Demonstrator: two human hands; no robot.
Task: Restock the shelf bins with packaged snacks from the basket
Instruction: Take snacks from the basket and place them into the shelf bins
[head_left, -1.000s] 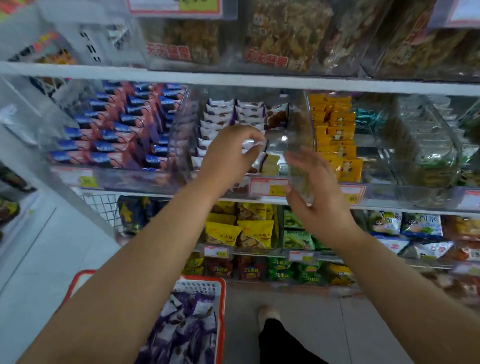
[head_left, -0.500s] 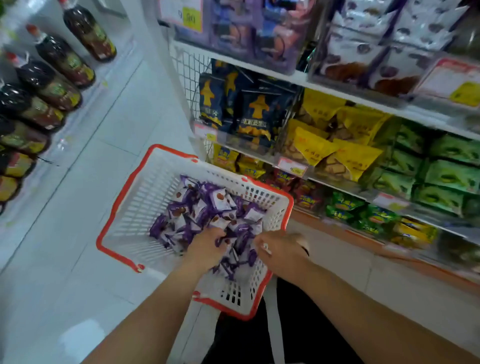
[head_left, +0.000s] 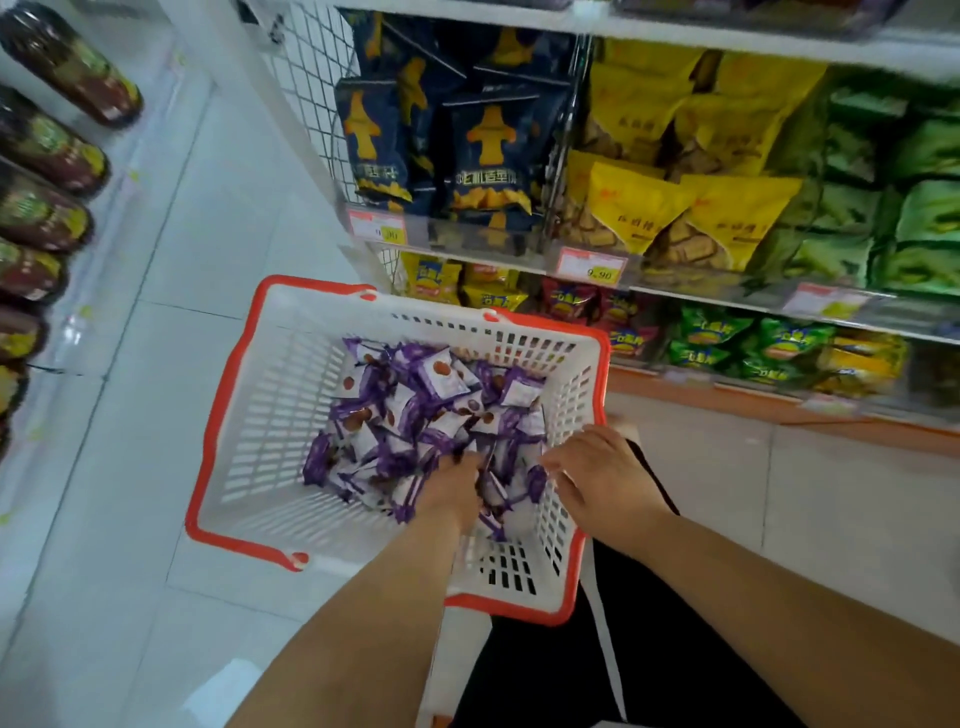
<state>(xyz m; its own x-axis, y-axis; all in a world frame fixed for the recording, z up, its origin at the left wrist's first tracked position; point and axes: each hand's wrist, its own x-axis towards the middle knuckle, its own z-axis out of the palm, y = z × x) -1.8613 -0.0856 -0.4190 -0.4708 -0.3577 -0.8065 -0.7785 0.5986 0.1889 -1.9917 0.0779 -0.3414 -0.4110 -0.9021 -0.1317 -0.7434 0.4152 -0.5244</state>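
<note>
In the white basket (head_left: 270, 415) with the orange rim, a heap of purple-and-white snack packets (head_left: 415, 410) is lying against the wall nearest the shelves and spilling toward the near corner. The left hand (head_left: 451, 491) is digging into the near edge of the heap, its fingers buried among the wrappers; whether they are clamping on a packet cannot be told. The right hand (head_left: 597, 480) is sitting over the basket's near right wall, fingers bent and reaching onto the packets there; its grip cannot be told either. The basket is resting on the pale tiled floor (head_left: 156, 332), just in front of the shelving. On the shelves, dark blue bags (head_left: 483, 156) are standing at the left end, yellow bags (head_left: 670, 208) beside them, green bags (head_left: 883, 208) further right. Price tags (head_left: 592, 267) are sitting along the shelf edge. Dark bottles (head_left: 47, 156) are lining the far left edge of the floor.
</note>
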